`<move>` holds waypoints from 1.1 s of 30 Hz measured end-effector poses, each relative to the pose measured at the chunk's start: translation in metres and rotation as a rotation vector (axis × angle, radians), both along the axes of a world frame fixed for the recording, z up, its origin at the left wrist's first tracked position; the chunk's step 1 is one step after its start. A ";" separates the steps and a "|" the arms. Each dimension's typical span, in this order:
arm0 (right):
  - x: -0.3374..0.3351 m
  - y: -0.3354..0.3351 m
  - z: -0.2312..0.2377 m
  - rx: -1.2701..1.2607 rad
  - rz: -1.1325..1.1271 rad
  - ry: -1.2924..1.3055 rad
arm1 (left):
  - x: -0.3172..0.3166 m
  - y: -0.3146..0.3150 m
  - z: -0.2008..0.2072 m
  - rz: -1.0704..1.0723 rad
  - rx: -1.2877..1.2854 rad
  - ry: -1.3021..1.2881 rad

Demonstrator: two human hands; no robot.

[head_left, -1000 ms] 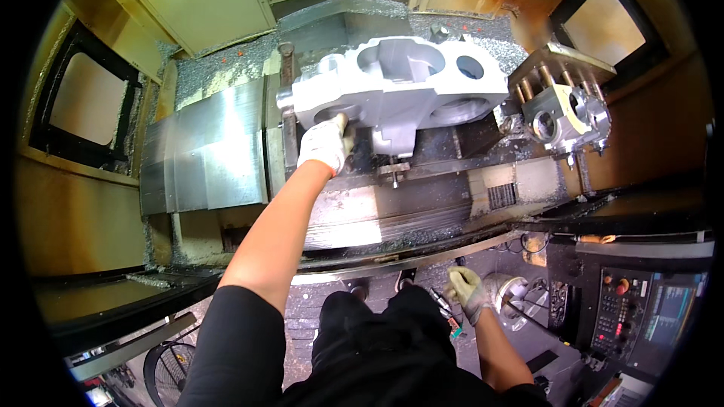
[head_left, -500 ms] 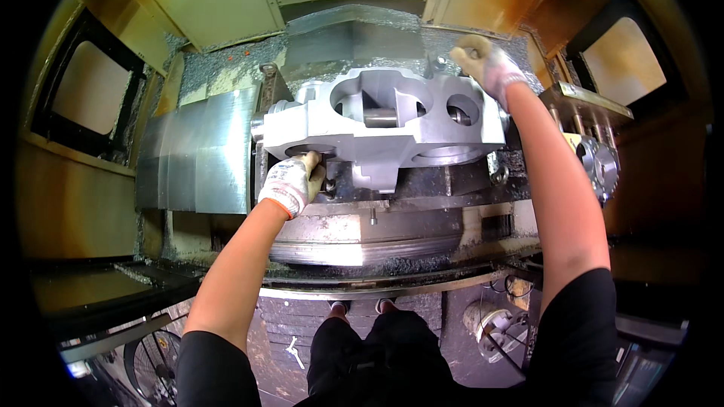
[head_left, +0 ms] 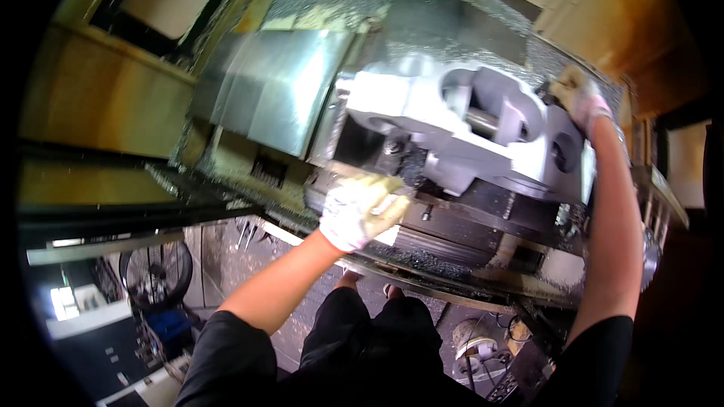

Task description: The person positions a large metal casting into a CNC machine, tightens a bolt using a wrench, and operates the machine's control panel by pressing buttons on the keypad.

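A large silver-grey metal casting [head_left: 445, 117] with round bores lies on a dark fixture [head_left: 483, 215] inside a machine enclosure. In front of its left end hangs my left hand [head_left: 358, 211], in a white and yellowish glove. Thumb and fingers are apart, somewhat blurred, and I see nothing held between them. At the far right of the casting is my right hand [head_left: 581, 98], gloved too. Its fingers curl down beside a small dark fitting behind the casting; what they hold, if anything, is hidden.
Sloping metal covers [head_left: 275, 87] lie left of the casting. Metal chips [head_left: 324, 4] cover the ledge behind. A sill [head_left: 430, 290] runs between my legs and the fixture. At lower left stand a spoked wheel [head_left: 154, 275] and a dark cabinet [head_left: 105, 358]; a bucket [head_left: 475, 343] sits at lower right.
My view has turned, shifting the casting rightward and tilting it. My left hand has come away from the casting's left bore toward me. My right hand has lowered at the far right end.
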State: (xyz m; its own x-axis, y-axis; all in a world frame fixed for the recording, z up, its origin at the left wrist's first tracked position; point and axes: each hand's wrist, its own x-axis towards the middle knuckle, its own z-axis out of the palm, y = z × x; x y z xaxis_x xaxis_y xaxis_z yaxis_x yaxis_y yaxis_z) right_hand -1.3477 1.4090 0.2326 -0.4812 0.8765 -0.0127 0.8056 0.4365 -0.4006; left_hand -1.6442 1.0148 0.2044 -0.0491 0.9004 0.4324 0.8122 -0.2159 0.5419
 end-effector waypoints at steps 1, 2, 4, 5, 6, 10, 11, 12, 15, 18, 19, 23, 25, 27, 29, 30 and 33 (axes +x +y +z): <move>0.008 0.004 -0.004 -0.052 -0.019 0.060 | 0.005 -0.008 -0.007 0.044 -0.050 -0.018; 0.009 0.009 -0.009 -0.106 -0.032 0.115 | 0.007 -0.017 -0.014 0.094 -0.099 -0.040; 0.000 0.010 -0.004 -0.169 -0.073 0.104 | 0.004 -0.033 -0.036 0.110 -0.063 -0.098; -0.003 0.009 -0.003 -0.195 -0.099 0.090 | 0.001 -0.043 -0.048 0.125 -0.065 -0.103; 0.004 0.009 -0.004 -0.216 -0.113 0.128 | -0.001 -0.049 -0.052 0.131 -0.119 -0.142; 0.015 -0.030 0.021 -0.239 -0.041 0.333 | -0.017 -0.073 -0.061 0.162 -0.239 -0.198; 0.021 -0.052 0.036 -0.294 -0.104 0.523 | -0.022 -0.082 -0.057 0.192 -0.263 -0.242; 0.035 -0.077 0.046 -0.354 -0.170 0.712 | -0.026 -0.091 -0.056 0.221 -0.288 -0.287; 0.150 -0.118 0.018 0.069 -0.056 0.326 | -0.043 -0.126 -0.072 0.255 -0.451 -0.390; 0.213 -0.165 -0.030 -0.140 -0.284 0.376 | -0.051 -0.152 -0.086 0.287 -0.613 -0.432; 0.221 -0.182 -0.053 -0.171 -0.246 0.470 | -0.051 -0.158 -0.089 0.294 -0.689 -0.459; 0.238 -0.172 -0.090 -0.066 0.091 -0.026 | -0.044 -0.178 -0.099 0.281 -0.695 -0.518; 0.248 -0.163 -0.107 -0.243 -0.083 0.201 | -0.043 -0.186 -0.099 0.250 -0.624 -0.483; 0.235 -0.156 -0.101 0.264 0.379 -0.117 | -0.045 -0.192 -0.094 0.284 -0.692 -0.581; 0.257 -0.142 -0.105 0.090 0.267 -0.132 | -0.044 -0.201 -0.093 0.332 -0.721 -0.637; 0.265 -0.137 -0.113 0.036 0.199 -0.163 | -0.045 -0.202 -0.090 0.337 -0.756 -0.657; 0.273 -0.116 -0.121 -0.912 -0.410 0.673 | -0.047 -0.206 -0.083 0.346 -0.842 -0.713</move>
State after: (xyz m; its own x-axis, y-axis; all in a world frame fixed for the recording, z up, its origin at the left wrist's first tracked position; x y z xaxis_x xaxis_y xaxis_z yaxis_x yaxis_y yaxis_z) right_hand -1.0745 1.2931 0.1120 -0.3171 0.7650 -0.5605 0.3289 -0.4657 -0.8216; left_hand -1.6909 0.8087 0.1214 -0.3408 0.7813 -0.5229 0.2097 0.6054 0.7678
